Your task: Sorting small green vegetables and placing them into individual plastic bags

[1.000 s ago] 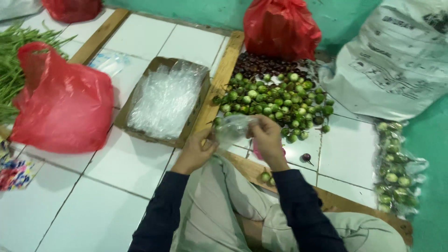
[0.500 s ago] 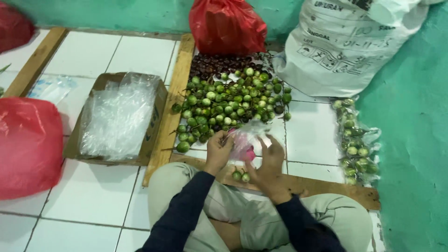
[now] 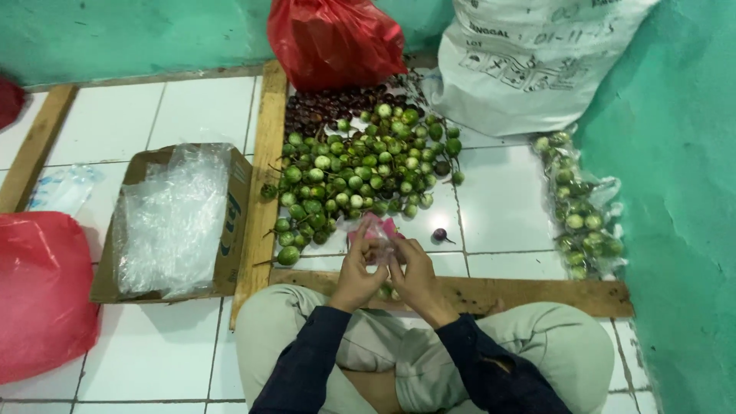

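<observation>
White floor tiles [image 3: 153, 353] spread under everything here, edged by wooden slats [image 3: 264, 176] and closed in by green-painted walls [image 3: 675, 192] along the top and right of the frame. At lower centre the left hand [image 3: 356, 272] and right hand [image 3: 414, 276] meet, both pinched on a small clear plastic bag [image 3: 376, 239]. Just above lies a heap of small green eggplants [image 3: 360, 172] with dark ones behind. A carton of plastic bags [image 3: 176, 218] sits left, red sacks [image 3: 333, 38] beyond, a white sack [image 3: 529, 61] upper right.
</observation>
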